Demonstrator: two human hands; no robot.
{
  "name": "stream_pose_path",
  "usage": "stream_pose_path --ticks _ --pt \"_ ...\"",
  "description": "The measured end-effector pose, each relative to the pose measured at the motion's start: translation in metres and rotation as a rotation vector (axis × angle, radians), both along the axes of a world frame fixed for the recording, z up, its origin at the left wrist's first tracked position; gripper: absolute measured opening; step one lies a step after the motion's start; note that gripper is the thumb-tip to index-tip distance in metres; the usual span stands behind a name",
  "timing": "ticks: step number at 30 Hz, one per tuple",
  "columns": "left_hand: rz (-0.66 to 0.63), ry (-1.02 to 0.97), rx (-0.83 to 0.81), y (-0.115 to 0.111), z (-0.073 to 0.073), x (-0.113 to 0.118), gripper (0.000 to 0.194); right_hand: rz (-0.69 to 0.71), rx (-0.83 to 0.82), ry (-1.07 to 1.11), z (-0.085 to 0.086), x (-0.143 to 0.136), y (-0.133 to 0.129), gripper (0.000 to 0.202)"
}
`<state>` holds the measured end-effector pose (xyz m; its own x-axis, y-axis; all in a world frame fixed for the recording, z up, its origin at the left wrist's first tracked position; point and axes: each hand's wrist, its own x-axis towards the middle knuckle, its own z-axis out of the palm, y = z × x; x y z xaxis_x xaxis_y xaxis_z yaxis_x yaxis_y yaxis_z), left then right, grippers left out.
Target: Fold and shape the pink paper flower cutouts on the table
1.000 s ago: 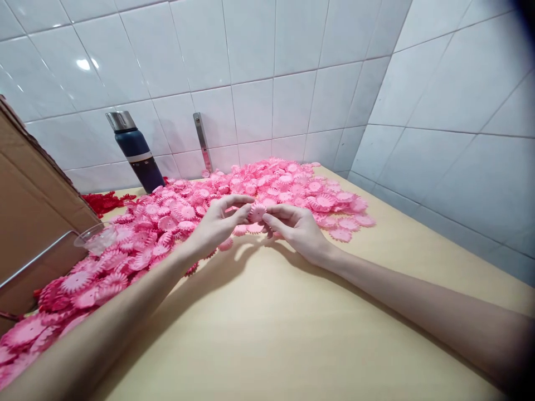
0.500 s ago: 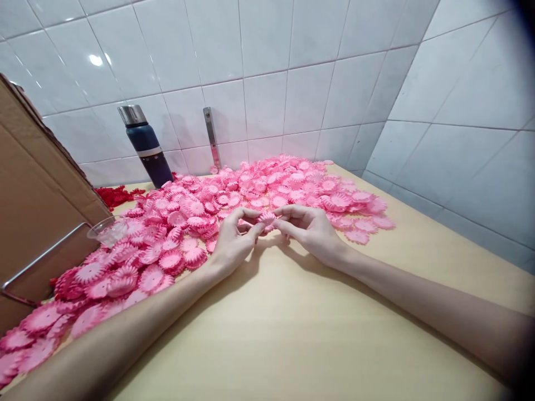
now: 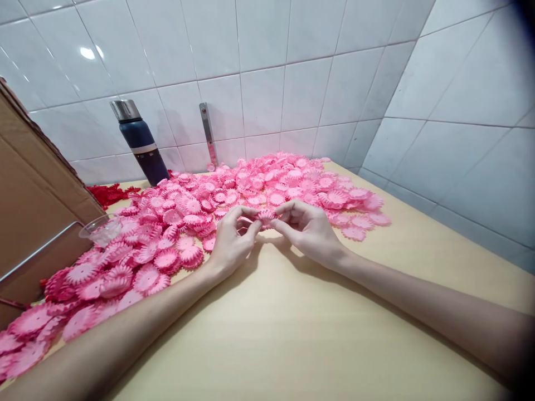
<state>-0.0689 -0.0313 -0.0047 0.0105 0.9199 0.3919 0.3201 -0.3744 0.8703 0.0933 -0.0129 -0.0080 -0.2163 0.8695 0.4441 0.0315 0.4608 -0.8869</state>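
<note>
Between my two hands is a small pink frilled disc (image 3: 266,217), round with a toothed edge like a paper or fabric flower piece. My left hand (image 3: 234,236) pinches its left side between thumb and forefinger. On the other side, the thumb and forefinger of my right hand (image 3: 309,231) close on its right edge. Both hands are just above the table. A large heap of similar pink frilled discs (image 3: 167,257) spreads behind and to the left of them, many with a small hole in the middle.
The pale yellow table (image 3: 284,334) stretches toward me. A dark blue bottle (image 3: 144,149) stands at the tiled wall (image 3: 263,100), beside red pieces (image 3: 108,195). At left are a cardboard box (image 3: 37,167), a clear plastic cup (image 3: 100,229) and a metal rod (image 3: 42,252).
The view has shifted slightly, so everything sits a little further left. Both hands keep the disc between their fingertips; its frilled edge now shows at a slightly different angle.
</note>
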Motion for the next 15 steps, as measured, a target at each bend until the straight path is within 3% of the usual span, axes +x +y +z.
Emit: stream_pose_path --ticks 5,8,11,15 --pt "-0.101 0.22 0.24 0.005 0.002 -0.01 0.038 0.057 -0.07 0.059 0.0 0.0 0.004 0.028" --pt "-0.149 0.333 0.333 0.004 0.004 -0.013 0.042 0.1 -0.081 0.056 0.001 0.001 0.002 0.029" --pt "-0.147 0.276 0.234 0.001 0.005 -0.013 0.036 0.172 -0.118 0.071 0.004 0.003 0.002 0.03" --pt "-0.134 0.103 0.055 -0.002 0.006 -0.012 0.034 0.134 -0.204 0.164 0.003 0.006 0.005 0.03"
